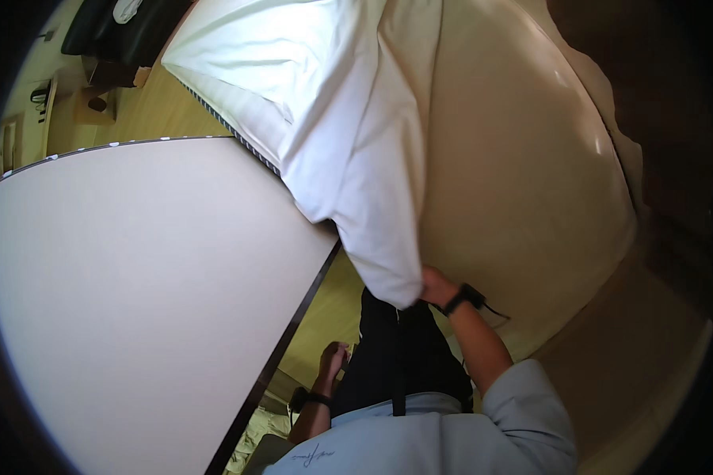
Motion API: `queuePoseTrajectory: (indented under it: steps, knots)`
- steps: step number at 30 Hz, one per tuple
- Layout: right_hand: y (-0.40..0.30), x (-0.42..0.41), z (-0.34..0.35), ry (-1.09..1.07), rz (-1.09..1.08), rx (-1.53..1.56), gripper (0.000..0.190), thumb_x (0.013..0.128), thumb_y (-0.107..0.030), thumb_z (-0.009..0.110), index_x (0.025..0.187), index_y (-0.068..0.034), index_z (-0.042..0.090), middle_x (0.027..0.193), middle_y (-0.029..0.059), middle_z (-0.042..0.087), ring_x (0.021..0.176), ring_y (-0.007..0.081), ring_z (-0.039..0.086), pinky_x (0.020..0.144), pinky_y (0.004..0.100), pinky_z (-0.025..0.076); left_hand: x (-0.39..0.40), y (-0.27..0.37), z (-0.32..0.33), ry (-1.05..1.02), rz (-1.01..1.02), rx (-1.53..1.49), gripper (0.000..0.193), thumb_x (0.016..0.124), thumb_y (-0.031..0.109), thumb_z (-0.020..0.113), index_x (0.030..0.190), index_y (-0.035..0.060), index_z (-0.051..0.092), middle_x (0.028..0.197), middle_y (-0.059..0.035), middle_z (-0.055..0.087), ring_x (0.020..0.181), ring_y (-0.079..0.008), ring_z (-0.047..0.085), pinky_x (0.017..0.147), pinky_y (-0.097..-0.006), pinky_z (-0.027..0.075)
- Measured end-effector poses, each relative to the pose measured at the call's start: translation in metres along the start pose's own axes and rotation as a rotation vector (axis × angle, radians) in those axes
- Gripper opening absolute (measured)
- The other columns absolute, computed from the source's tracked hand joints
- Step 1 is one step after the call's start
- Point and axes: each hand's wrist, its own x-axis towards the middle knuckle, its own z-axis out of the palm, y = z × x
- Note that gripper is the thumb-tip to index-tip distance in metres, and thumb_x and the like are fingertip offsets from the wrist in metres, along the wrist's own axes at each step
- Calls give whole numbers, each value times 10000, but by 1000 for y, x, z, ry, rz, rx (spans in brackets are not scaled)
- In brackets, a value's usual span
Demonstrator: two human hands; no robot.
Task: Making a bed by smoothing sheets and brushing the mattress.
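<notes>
A large white cloth, loosely folded, hangs down over a cream, padded surface that looks like a mattress. My right hand grips the lower edge of this cloth in front of my legs; its fingertips are partly hidden by the fabric. Down by my left thigh is my left hand, with its fingers curled around a small object too dim to name. Both wrists wear black bands with small devices.
A broad white panel with a dark edge stands at the left. Black seating and a small wooden box-like piece lie beyond, at the upper left. Crumpled pale fabric sits behind my left arm.
</notes>
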Motion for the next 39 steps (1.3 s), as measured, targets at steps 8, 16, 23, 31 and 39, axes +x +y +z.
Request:
queuePoseTrajectory:
  steps: [8,16,23,31,39]
  knots:
    - [-43,-262,-113,476,-377,-947,371,885,-233,514,1150,23,560,1144,98,590,1017,174,545,903,288,399,-19,117,36,-55,196,-244,199,899,127,458,1036,22,559,784,-57,603,680,-120,570,645,-234,456]
    - [-110,-216,-118,1597,-829,-1282,165,860,-170,542,909,-15,568,844,121,591,790,226,582,710,335,456,-1,101,29,-86,101,-121,194,904,112,454,1037,4,547,783,-61,597,667,-112,558,608,-219,445]
    - [-25,-10,-51,1039,-877,-1202,475,686,-267,717,1022,-5,507,854,180,586,832,346,587,756,423,467,11,150,56,-135,141,18,214,886,131,484,1055,10,536,778,-46,596,695,-114,560,625,-234,442]
    - [8,-85,31,513,-456,-887,368,783,-249,611,1054,-2,577,879,210,635,888,374,602,793,418,461,31,196,43,-54,200,79,294,866,157,489,1151,86,499,925,-46,590,801,-143,567,692,-278,444]
    - [-217,-451,-69,1681,-1124,-1226,278,908,-189,477,1109,-15,558,1169,145,553,1064,259,540,904,342,419,33,201,20,-130,272,251,251,871,139,496,1109,65,523,874,-60,591,743,-137,564,657,-265,438]
